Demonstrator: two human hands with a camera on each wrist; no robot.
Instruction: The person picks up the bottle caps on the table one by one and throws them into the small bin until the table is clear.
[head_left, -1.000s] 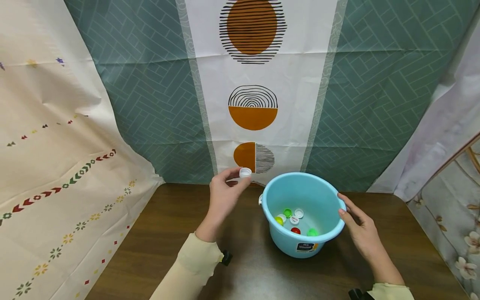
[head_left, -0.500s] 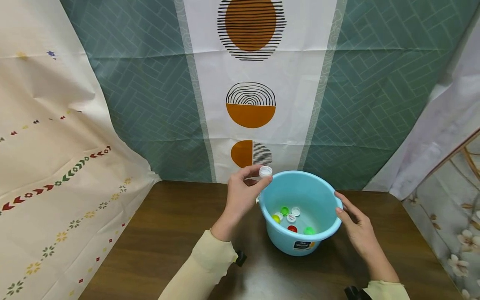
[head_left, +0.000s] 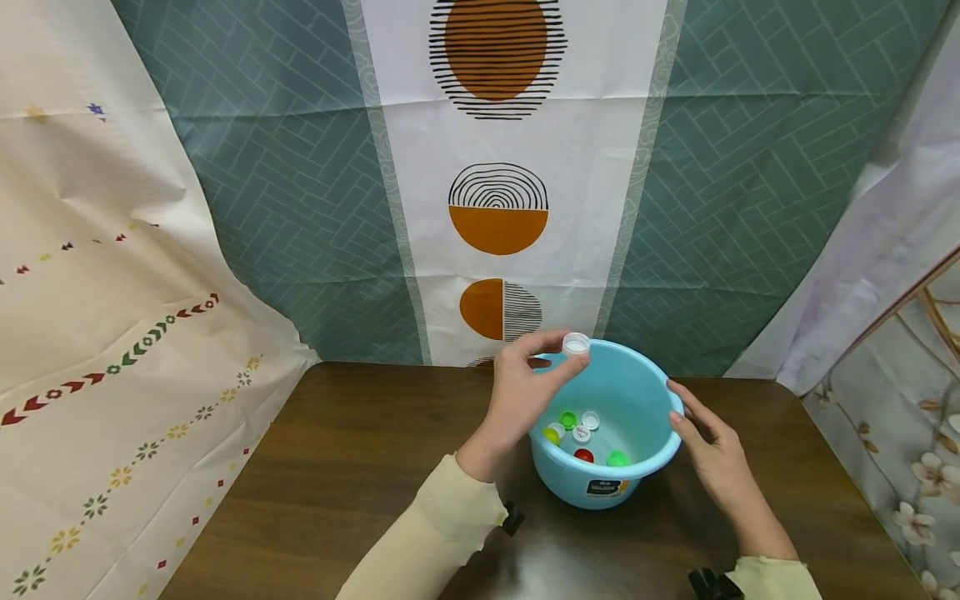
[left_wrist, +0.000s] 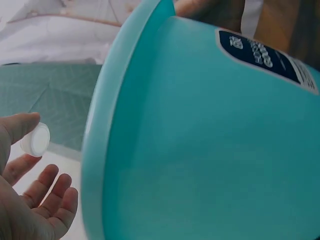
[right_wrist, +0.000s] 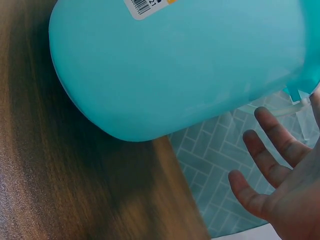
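Note:
Between thumb and index finger, my left hand (head_left: 522, 385) pinches a white bottle cap (head_left: 576, 344). In the head view the cap is above the left back part of the light blue bucket's rim. The left wrist view shows the cap (left_wrist: 39, 139) just beside the bucket wall (left_wrist: 210, 130), with the other fingers loosely bent. My right hand (head_left: 714, 442) grips the rim of the bucket (head_left: 592, 487) on its right side. Several caps lie on the bucket's floor, among them a red one (head_left: 583, 456), a green one (head_left: 617, 459) and a yellow one (head_left: 551, 436).
The bucket stands upright on a dark brown wooden table (head_left: 360, 467). A patterned cloth (head_left: 315, 208) hangs behind the table, and a cream cloth (head_left: 150, 350) drapes along the left. The bucket's white handle (right_wrist: 280, 110) hangs at its side.
My left hand has moved rightward with the white bottle cap, from left of the bucket to over its rim. My right hand has kept its grip on the bucket.

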